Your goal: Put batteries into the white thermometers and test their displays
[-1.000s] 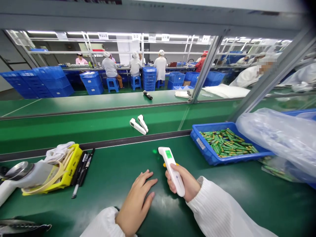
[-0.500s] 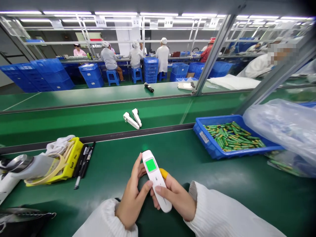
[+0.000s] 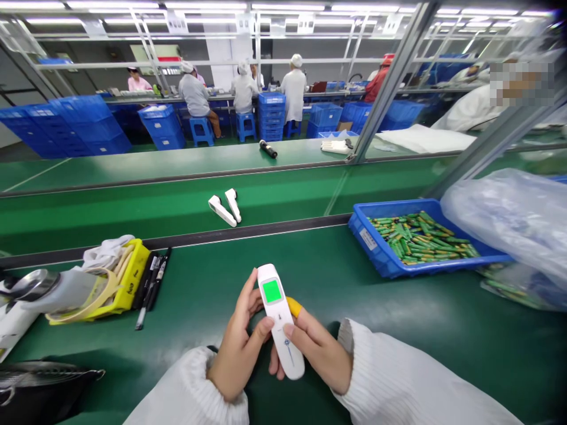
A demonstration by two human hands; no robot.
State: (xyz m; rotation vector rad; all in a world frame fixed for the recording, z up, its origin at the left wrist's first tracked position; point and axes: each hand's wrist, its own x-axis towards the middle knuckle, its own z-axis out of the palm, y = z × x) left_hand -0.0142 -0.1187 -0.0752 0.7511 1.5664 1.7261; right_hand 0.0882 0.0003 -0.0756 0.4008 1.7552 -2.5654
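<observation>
A white infrared thermometer (image 3: 289,349) with a lit green screen is held between both my hands above the green worktop. My left hand (image 3: 243,339) grips its left side, thumb on the front below the screen. On the other side my right hand (image 3: 316,348) is closed round the handle, its thumb resting on the front near a small blue mark. A yellow cover wraps one of the right fingers. The fingers behind the thermometer are partly hidden. Farther off, two more white thermometers (image 3: 221,212) lie on the green conveyor belt (image 3: 283,192).
At right stands a blue tray (image 3: 370,251) of green batteries, beside a clear plastic bag (image 3: 522,212). Left are a yellow bin (image 3: 135,274), black markers (image 3: 153,289) and a black pouch (image 3: 39,389). Co-workers (image 3: 292,88) sit and stand beyond the belt.
The two thermometers on the belt have moved left. My right thumb has shifted slightly on the held thermometer, and a blue mark on its handle now shows. The screen stays green.
</observation>
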